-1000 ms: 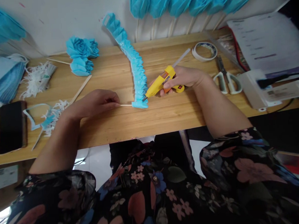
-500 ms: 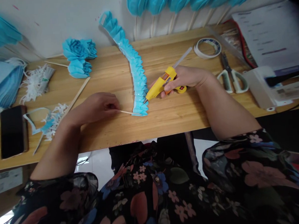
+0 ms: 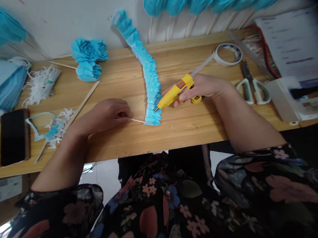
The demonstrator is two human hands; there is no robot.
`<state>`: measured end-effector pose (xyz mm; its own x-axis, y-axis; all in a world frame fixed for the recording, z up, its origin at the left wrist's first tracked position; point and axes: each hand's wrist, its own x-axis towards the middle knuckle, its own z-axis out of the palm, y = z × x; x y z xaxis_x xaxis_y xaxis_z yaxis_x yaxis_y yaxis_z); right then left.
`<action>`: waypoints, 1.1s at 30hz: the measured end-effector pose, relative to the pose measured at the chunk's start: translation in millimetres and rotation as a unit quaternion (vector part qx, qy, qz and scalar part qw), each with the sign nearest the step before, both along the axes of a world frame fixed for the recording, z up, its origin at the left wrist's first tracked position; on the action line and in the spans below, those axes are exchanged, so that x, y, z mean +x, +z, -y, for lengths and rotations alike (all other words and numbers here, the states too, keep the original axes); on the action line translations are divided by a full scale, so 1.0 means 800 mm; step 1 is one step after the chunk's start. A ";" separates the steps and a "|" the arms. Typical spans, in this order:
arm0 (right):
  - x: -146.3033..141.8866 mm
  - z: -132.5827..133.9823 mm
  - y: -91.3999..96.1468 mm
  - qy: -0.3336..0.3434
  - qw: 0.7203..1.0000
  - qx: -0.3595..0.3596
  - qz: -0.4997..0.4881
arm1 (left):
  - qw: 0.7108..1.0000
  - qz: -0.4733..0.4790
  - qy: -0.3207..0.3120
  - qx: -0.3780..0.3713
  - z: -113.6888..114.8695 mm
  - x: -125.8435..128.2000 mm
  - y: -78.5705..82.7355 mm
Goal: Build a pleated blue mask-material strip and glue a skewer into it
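My left hand (image 3: 106, 116) rests on the wooden table (image 3: 123, 138) with its fingers pinched on a thin wooden stick (image 3: 136, 120). The stick's far end lies at the near end of a long pleated blue paper strip (image 3: 148, 77) that curves away toward the wall. My right hand (image 3: 203, 87) grips a yellow glue gun (image 3: 175, 92) with a clear glue stick out the back. The gun's nozzle touches the strip's near end, just right of the stick.
Finished blue paper flowers (image 3: 89, 59) lie at the back left, with white shredded paper (image 3: 40, 84), a black phone (image 3: 13, 136) and a loose wooden stick (image 3: 84, 99). A tape roll (image 3: 228, 54), scissors (image 3: 252, 85) and papers (image 3: 295, 43) sit to the right.
The glue gun's nozzle has slid a little nearer along the strip's end. The left hand keeps its pinch on the stick. The view has shifted slightly.
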<state>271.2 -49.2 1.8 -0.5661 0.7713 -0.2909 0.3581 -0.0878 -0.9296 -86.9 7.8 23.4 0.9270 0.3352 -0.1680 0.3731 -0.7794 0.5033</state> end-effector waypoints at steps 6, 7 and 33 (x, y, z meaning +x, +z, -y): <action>-0.008 0.002 0.008 0.003 0.999 0.015 0.041 | 1.000 -0.021 0.007 -0.009 0.003 0.001 0.006; -0.008 0.002 0.008 0.000 0.999 0.015 0.041 | 1.000 -0.022 0.009 -0.008 0.003 0.001 0.007; -0.005 0.001 -0.002 -0.007 0.999 0.031 0.026 | 0.997 0.047 0.060 -0.025 0.003 -0.001 0.003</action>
<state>267.0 -50.1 0.2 -0.5410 0.7959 -0.2717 0.4052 -0.0365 -0.9135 -87.4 5.3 25.6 0.8928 0.4386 -0.1023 0.4123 -0.7047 0.5774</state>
